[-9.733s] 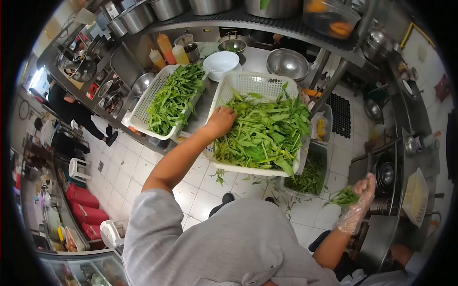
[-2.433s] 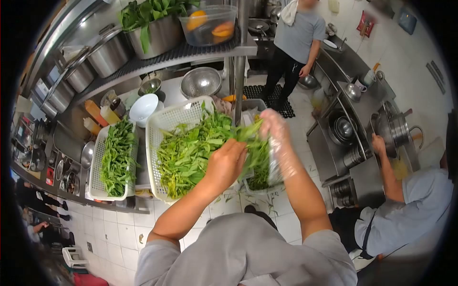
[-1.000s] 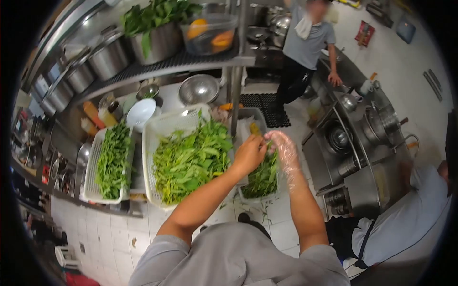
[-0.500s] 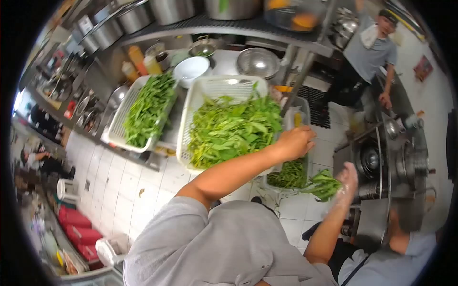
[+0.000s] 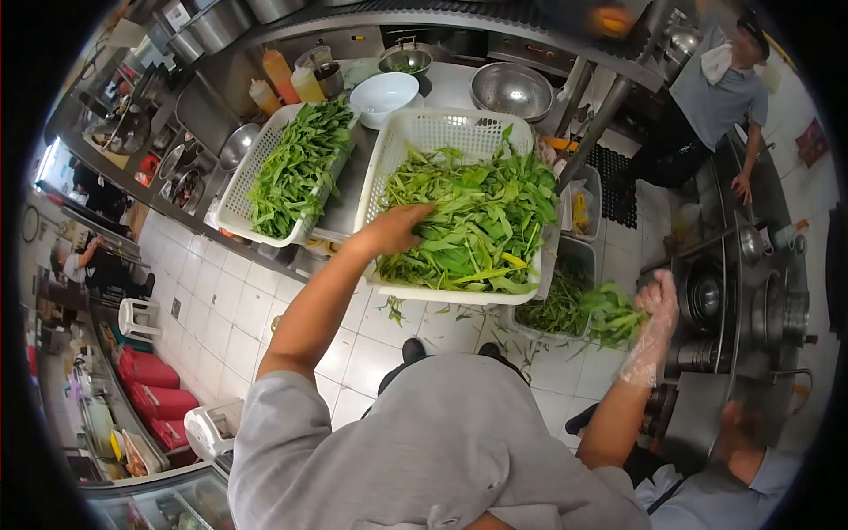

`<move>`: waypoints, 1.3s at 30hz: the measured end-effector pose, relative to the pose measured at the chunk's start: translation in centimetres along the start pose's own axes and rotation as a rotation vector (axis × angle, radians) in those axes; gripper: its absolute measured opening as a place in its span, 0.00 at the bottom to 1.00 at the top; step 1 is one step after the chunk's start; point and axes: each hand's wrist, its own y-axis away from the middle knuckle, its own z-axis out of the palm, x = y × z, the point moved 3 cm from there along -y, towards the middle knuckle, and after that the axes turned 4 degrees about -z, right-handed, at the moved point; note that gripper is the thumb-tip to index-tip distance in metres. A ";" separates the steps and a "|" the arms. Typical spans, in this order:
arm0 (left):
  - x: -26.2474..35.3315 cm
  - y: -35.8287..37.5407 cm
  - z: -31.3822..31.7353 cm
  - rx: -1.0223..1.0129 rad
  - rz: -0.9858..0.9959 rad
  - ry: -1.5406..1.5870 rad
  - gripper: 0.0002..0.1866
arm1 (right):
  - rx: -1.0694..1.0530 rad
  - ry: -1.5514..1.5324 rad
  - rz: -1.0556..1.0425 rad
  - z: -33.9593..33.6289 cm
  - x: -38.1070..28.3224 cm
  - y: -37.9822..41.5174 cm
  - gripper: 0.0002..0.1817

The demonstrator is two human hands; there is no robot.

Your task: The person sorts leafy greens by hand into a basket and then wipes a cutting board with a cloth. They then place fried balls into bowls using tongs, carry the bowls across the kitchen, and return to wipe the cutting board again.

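One leafy green bunch (image 5: 611, 315), clenched in gloved right hand (image 5: 657, 309), right of white perforated plastic basket (image 5: 459, 129); bare left hand (image 5: 396, 231) at basket's heaped greens (image 5: 481, 221), grip unclear. I'd expect light, limp; hold its base.

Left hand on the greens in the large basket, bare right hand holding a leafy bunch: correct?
No: in the head view, the right hand holding the leafy bunch wears a clear glove, so it isn't bare. The left hand is indeed on the greens in the large basket.
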 end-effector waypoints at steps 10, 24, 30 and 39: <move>5.7 0.1 -12.1 0.536 0.022 -0.235 0.13 | -0.143 0.105 0.042 6.2 1.2 0.7 0.09; 1.2 -0.8 -6.5 0.333 -0.120 0.827 0.17 | 0.028 0.064 0.065 3.3 1.8 3.2 0.08; 2.5 1.4 -3.2 0.031 -0.172 0.032 0.15 | -0.047 0.132 0.121 5.1 1.9 3.6 0.07; 3.3 3.3 -7.5 0.563 -0.238 0.808 0.09 | -0.122 0.124 0.127 6.5 3.5 2.1 0.08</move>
